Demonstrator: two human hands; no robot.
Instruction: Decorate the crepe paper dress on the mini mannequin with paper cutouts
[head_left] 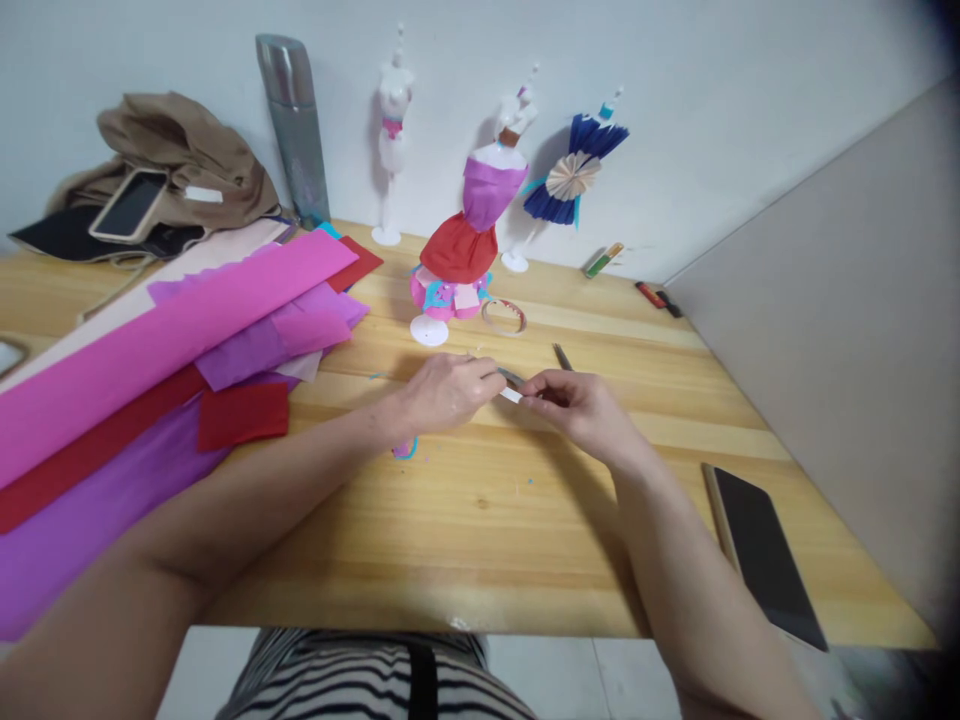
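My left hand [457, 390] is closed, its fingertips at one end of a small white strip [511, 395]. At the other end, my right hand [576, 408] pinches the strip between thumb and finger. Just behind it a grey metal blade-like piece [511, 377] shows between the hands; whether a hand holds it I cannot tell. A dark pointed metal tool [562, 357] sticks out beyond my right hand, partly hidden. Near my left wrist lies a purple and blue scrap [405, 448]. Beyond the hands stands a mini mannequin in a purple top [491, 190] and red skirt [459, 250].
Two more mini mannequins, one bare [395, 95] and one in blue pleats [574, 170], stand by the wall. Crepe paper sheets [172, 320] pile at left, near a flask [292, 130] and brown cloth [187, 140]. A tape roll [505, 317] and tablet-like device [765, 555] lie on the table.
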